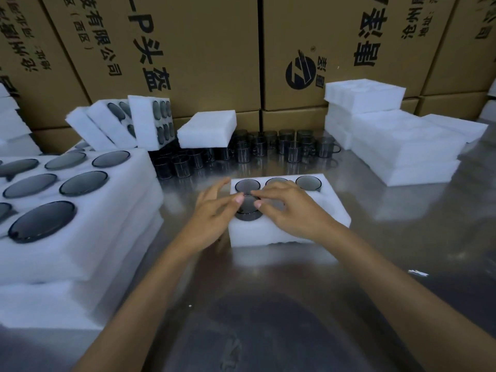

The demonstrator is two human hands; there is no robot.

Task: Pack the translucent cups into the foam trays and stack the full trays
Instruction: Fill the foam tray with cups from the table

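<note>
A white foam tray (332, 210) lies on the metal table in front of me, with three dark translucent cups in its far row (308, 182). Another cup (248, 210) sits partly sunk in the near left hole. My left hand (212, 210) and my right hand (290, 208) both hold this cup by its rim with thumb and fingertips. The near right part of the tray is hidden under my right hand. Several loose smoky cups (268, 147) with handles stand in rows behind the tray.
Full trays of cups are stacked at the left (80, 237), with more full trays leaning behind them (146, 122). A foam block (206, 128) rests on the loose cups. Empty trays pile at the right (402, 146). Cardboard boxes (204, 49) wall the back.
</note>
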